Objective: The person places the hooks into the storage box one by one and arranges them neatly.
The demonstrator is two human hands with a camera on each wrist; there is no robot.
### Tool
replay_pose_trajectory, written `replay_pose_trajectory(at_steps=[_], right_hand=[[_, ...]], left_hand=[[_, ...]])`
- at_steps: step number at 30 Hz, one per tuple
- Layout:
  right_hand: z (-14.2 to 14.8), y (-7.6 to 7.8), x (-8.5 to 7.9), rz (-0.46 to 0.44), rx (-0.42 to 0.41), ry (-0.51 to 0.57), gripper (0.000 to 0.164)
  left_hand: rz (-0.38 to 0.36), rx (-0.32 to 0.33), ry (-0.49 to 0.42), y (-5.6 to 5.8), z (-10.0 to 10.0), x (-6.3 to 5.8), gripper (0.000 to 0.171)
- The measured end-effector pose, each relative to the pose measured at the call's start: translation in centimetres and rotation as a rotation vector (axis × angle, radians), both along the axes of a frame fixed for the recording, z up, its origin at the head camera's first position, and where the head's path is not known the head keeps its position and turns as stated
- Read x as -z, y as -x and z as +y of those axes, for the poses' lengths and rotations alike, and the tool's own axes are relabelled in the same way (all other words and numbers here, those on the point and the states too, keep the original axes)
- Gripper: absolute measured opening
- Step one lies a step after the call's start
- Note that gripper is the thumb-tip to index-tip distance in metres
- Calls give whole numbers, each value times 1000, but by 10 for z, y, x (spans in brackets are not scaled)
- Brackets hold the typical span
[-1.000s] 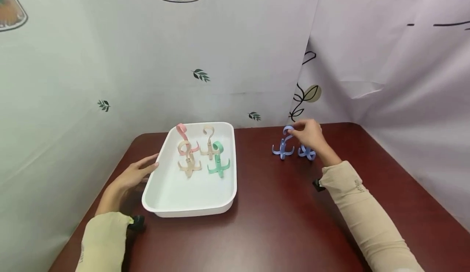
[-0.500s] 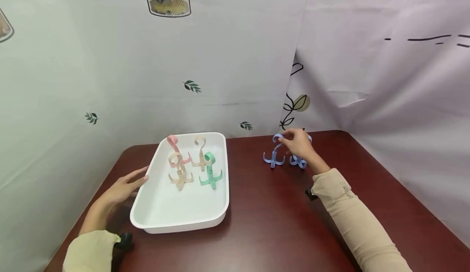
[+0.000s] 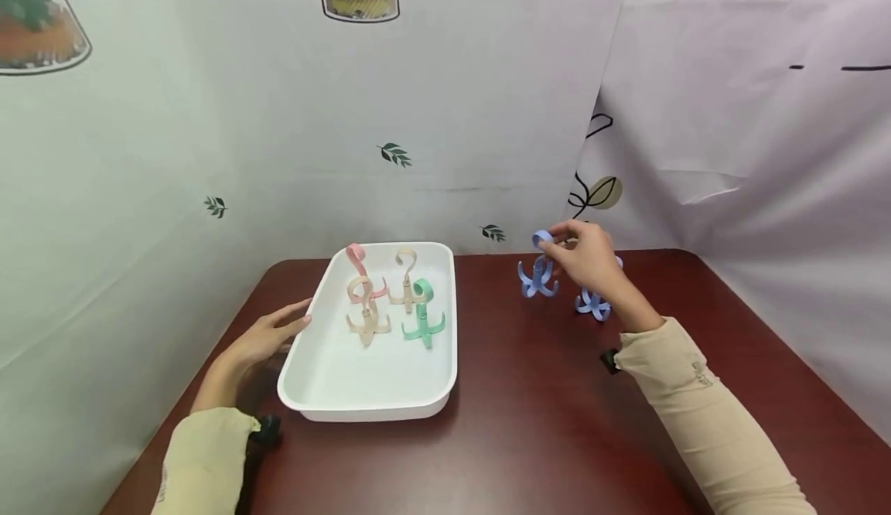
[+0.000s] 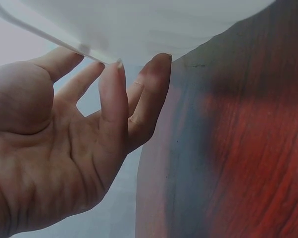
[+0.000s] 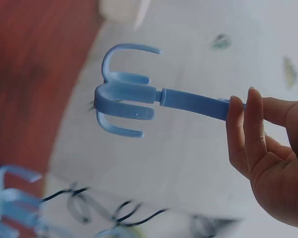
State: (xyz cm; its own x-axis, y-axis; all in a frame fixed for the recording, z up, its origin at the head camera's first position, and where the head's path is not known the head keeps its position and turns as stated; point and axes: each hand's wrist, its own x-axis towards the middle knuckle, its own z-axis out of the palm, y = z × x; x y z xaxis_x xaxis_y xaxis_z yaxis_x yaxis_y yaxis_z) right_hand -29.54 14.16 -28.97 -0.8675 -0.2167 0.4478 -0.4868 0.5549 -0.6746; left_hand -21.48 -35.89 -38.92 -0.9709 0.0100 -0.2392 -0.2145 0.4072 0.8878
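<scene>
My right hand [image 3: 590, 258] pinches a blue multi-prong hanging hook [image 3: 538, 277] by its curved top, thumb against fingers. In the right wrist view the blue hook [image 5: 126, 96] shows its stem and several upturned prongs, away from the tabletop. A second blue hook [image 3: 593, 306] stands on the table just below that hand. My left hand [image 3: 261, 341] is at the left side of a white tray [image 3: 369, 414]; in the left wrist view its fingertips [image 4: 112, 74] touch the tray's outer side. Inside the tray stand a pink hook [image 3: 356, 256], two beige hooks [image 3: 367, 325] and a green hook [image 3: 423, 325].
The dark red table [image 3: 515, 438] carries the tray left of centre, with bare tabletop between it and the blue hooks. A pale printed cloth [image 3: 445, 97] hangs behind the table's back edge and along both sides.
The right hand has raised the blue hook off the table, and its prongs have turned. The second blue hook stays standing. The left hand keeps its place at the tray; the head view has shifted slightly.
</scene>
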Motion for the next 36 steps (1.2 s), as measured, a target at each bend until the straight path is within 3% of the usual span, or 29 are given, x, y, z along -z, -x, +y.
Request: replay_pose_trajectory(at_steps=[8,13,16,19,22,27,36], right_hand=[[-41,-32,-35,62,-165,123,24],[-70,-57,-54,11,-284,150,22],[-87,-75,-67,-12,-312,126,21],[-100,-81,-75,-25,-343,112,21],[-112,-77,-72,-52,-385,117,21],[-132,-67,-53,-83,-478,85,22],[-161,-68,-27,-62,-558,-54,17]], left_hand=[[7,2,30,1,0,0,70],[-7,2,30,0,-1,1,71],[-16,-9,23,-1,0,1,71],[-9,-1,27,-1,1,0,70],[-7,-7,38,-1,1,-2,70],[1,-14,24,-3,-1,-1,69],[3,-31,11,-2,2,2,67]])
